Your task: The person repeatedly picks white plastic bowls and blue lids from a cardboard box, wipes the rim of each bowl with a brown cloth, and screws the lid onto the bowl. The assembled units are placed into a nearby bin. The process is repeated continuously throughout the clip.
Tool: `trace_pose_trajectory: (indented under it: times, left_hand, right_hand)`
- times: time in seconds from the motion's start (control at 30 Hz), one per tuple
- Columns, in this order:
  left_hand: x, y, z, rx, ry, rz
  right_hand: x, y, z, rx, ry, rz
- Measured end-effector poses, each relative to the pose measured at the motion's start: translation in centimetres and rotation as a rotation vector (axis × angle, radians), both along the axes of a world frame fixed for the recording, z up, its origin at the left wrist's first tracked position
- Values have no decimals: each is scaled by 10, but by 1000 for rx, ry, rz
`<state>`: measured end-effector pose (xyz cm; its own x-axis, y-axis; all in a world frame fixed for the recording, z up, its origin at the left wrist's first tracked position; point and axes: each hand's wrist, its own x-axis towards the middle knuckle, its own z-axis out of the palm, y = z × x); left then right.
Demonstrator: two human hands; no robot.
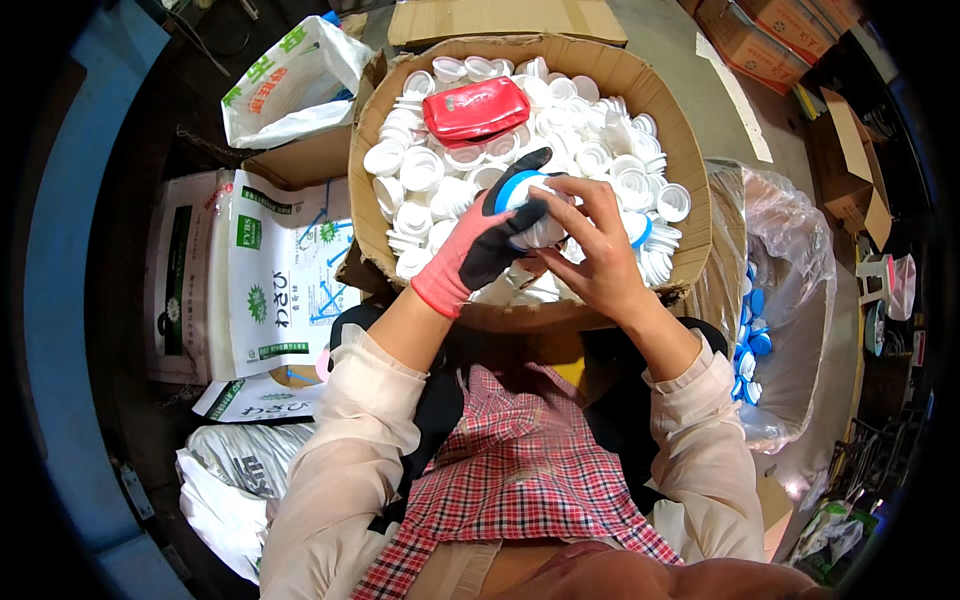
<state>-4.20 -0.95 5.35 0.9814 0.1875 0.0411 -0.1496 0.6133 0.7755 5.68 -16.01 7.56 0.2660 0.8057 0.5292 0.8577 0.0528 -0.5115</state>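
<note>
My left hand (pixel 468 248), in a pink and black work glove, grips a round blue-and-white plastic cap (pixel 513 190). The bare fingers of my right hand (pixel 608 242) are bent and pinch at the white side of the same piece, partly hiding it. Both hands are over the near part of a large cardboard box (pixel 688 120) heaped with white plastic caps (pixel 421 170). On the heap, beyond my left hand, lies a red zipped pouch (pixel 476 110). One blue-edged cap (pixel 640 230) shows among the white ones beside my right hand.
To the right, a box lined with clear plastic (pixel 800 260) holds several blue and white caps (pixel 757 343). A white plastic bag (pixel 295 85) stands at the far left, above a printed white sack (pixel 285 270). Cardboard cartons (pixel 765 45) stand at the far right.
</note>
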Motion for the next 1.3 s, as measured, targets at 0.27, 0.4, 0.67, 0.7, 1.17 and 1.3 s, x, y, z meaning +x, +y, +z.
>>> trace_pose_trajectory:
  times: [0.27, 0.4, 0.67, 0.7, 1.17, 1.3]
  left_hand:
    - [1, 0, 1, 346, -37, -40]
    - [4, -7, -3, 270, -60, -73]
    - [15, 1, -23, 55, 221, 89]
    - [17, 11, -36, 183, 154, 121]
    - [21, 2, -26, -69, 177, -42]
    - [19, 11, -32, -186, 185, -92]
  right_hand:
    - [22, -6, -13, -44, 1226, 237]
    - [17, -9, -12, 11, 1164, 179]
    - [78, -19, -39, 48, 560, -171]
    - [104, -31, -49, 5, 397, -311]
    - [147, -51, -180, -847, 102, -986]
    - [160, -56, -201, -931, 107, -943]
